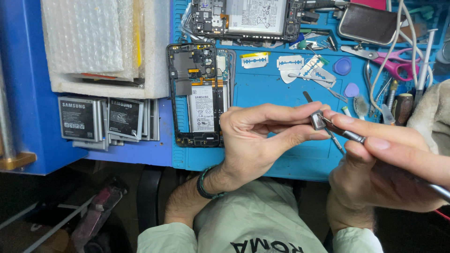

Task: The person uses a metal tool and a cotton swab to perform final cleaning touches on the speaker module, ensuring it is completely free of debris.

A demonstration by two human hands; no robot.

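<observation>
Left hand (255, 136) pinches a small metal part (318, 122) above the blue mat's (281, 159) near edge. Right hand (384, 164) grips tweezers (349, 135) touching it. Opened phone (199, 93) at 10 o'clock; bare mat between.

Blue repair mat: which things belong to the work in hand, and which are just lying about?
In hand:
left hand pinching a small metal part
right hand with a metal tool
opened phone

Lying about:
razor blades
pink scissors
loose batteries
guitar picks
bubble wrap
</observation>
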